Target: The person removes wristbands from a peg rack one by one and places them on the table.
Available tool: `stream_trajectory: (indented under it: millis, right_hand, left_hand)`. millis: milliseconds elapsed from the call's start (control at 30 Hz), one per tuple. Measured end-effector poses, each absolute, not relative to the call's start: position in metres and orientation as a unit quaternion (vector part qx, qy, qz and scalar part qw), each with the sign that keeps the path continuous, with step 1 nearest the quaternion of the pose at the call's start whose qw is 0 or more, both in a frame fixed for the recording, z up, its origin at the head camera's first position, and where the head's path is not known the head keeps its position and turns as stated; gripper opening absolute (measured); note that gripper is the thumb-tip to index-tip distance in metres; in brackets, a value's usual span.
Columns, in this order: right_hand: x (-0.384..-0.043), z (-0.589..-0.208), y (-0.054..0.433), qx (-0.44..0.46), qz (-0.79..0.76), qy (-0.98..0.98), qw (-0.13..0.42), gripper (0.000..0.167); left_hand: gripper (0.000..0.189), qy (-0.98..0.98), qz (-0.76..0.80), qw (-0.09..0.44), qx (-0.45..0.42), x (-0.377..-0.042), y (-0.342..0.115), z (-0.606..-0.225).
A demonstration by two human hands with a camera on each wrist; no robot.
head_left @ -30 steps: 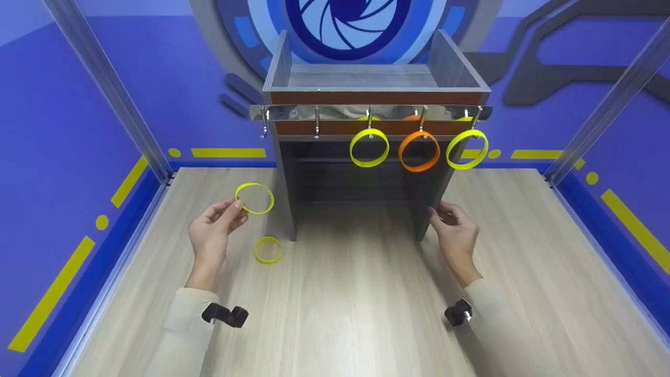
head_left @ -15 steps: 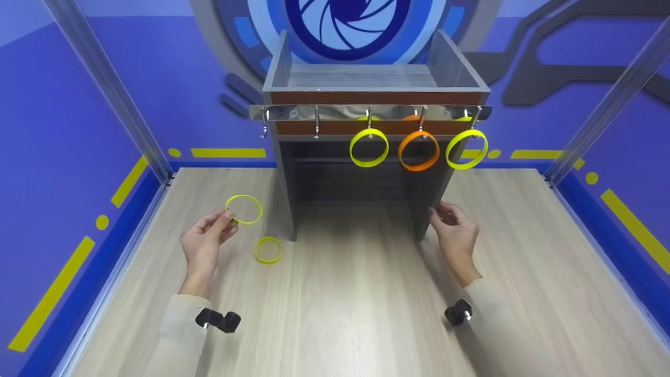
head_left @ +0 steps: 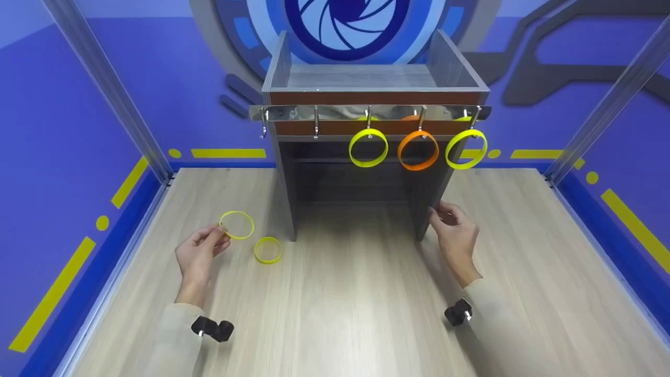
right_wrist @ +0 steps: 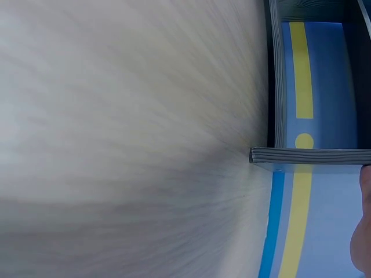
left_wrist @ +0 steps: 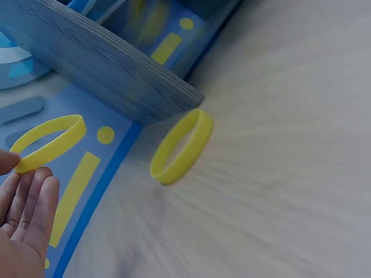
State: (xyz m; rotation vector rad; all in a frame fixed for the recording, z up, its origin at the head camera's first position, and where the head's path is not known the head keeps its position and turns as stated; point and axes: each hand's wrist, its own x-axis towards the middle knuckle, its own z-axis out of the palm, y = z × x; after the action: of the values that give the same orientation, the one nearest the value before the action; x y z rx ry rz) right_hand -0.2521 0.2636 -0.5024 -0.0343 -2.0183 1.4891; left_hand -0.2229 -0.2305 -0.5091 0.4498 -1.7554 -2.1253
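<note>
Drawn lower and closer to the person since a second ago, the left hand (head_left: 197, 254) pinches a yellow ring (left_wrist: 52, 150) over the tabletop (head_left: 345, 309), near a second yellow ring (left_wrist: 195, 145) lying there; the right hand (head_left: 456, 233) grips the side of the grey stand (head_left: 361, 78), and three more rings (head_left: 417, 168) hang from its hooked rail (head_left: 340, 112)

a shelf unit (head_left: 374, 98) stands on the table (head_left: 340, 303), before the back wall (head_left: 209, 94). across its front runs a hook rail (head_left: 343, 112); counted from the left, the third, fourth and fifth hooks (head_left: 316, 123) carry three hanging wristbands (head_left: 419, 168), one apiece. a loose wristband (left_wrist: 190, 152) lies on the table, near and left of the left side panel (head_left: 287, 193). farther left is the left hand (head_left: 198, 251), with a held wristband (left_wrist: 58, 146) at its fingertips. the right hand (head_left: 456, 235), to the right, touches the right side panel (head_left: 430, 201) near its front edge.
</note>
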Motion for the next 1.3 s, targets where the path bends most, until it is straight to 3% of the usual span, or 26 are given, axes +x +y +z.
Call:
stream_trajectory:
  millis: [167,433,733,1300]
  right_hand:
    - [-0.260,-0.516,0.270,-0.026,0.564,-0.769,0.301,0.019]
    - [-0.244,-0.493,0.259,-0.011,0.560,-0.767,0.313,0.017]
    - [-0.261,-0.518,0.273,-0.012,0.552,-0.772,0.316,0.018]
    - [-0.262,-0.520,0.274,-0.007,0.553,-0.772,0.314,0.017]
  left_hand:
    - [0.022,-0.634,-0.734,0.164,0.180,-0.218,-0.235,-0.520]
    - [0.028,-0.622,-0.744,0.148,0.193,-0.216,-0.241,-0.533]
    - [0.022,-0.622,-0.740,0.137,0.218,-0.209,-0.240,-0.540]
    - [0.029,-0.670,-0.701,0.107,0.219,-0.203,-0.243,-0.547]
